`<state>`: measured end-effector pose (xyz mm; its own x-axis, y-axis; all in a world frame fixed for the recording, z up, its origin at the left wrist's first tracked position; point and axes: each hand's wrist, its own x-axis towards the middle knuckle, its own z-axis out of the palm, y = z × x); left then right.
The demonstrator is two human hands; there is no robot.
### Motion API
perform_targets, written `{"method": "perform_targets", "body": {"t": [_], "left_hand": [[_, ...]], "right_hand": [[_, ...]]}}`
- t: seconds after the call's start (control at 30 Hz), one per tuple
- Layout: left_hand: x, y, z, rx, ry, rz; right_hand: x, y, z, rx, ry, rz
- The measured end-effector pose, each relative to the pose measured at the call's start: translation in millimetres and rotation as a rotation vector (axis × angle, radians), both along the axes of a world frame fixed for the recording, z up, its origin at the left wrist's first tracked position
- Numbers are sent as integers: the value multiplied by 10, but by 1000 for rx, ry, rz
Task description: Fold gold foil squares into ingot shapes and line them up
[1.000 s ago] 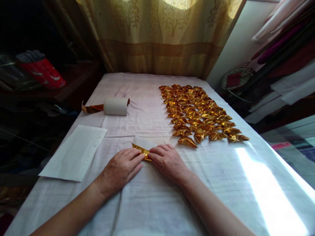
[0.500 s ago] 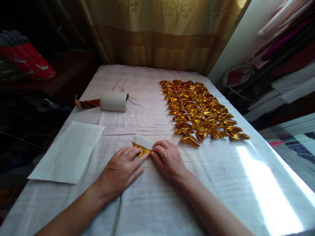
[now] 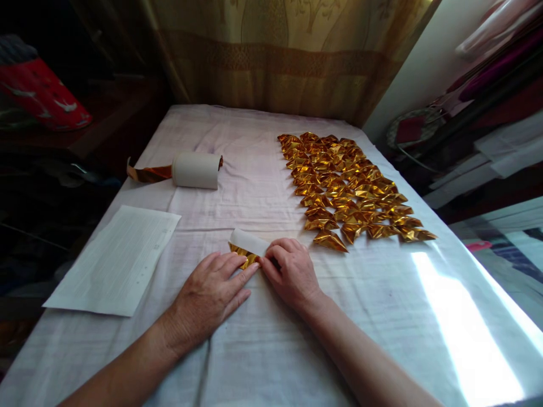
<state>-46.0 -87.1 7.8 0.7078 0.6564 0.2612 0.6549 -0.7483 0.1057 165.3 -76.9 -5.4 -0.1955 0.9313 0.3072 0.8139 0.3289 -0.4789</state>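
A small piece of gold foil paper (image 3: 250, 242) lies on the cloth in front of me, its white backing showing along the far side and a gold folded strip along the near side. My left hand (image 3: 214, 291) rests on the gold strip with its fingers stretched out, pressing it from the left. At the strip's right end, my right hand (image 3: 292, 274) has its thumb and bent fingers pinched on the paper's corner. To the right, folded gold foil ingots (image 3: 331, 240) lie in several close rows.
A white roll (image 3: 197, 170) with a copper-coloured foil tail lies at the back left. Nearer, a printed white sheet (image 3: 116, 263) is flat on the cloth-covered table (image 3: 250, 362). A curtain (image 3: 271, 73) hangs behind, and a red container (image 3: 51, 96) stands on the left.
The view has shifted slightly. Both hands stay at the foil paper, and my right fingers have moved only a little at its corner.
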Motion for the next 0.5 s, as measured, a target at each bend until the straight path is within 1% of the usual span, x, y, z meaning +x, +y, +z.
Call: {"method": "perform_targets", "body": {"t": [0.27,0.5], "left_hand": [[35,15,14,-46,17,19],[64,19,42,-51,27,32]], "right_hand": [[-22,-28,-14,-4,7,-26],[-32,-22,6,-1,-2,-34]]}}
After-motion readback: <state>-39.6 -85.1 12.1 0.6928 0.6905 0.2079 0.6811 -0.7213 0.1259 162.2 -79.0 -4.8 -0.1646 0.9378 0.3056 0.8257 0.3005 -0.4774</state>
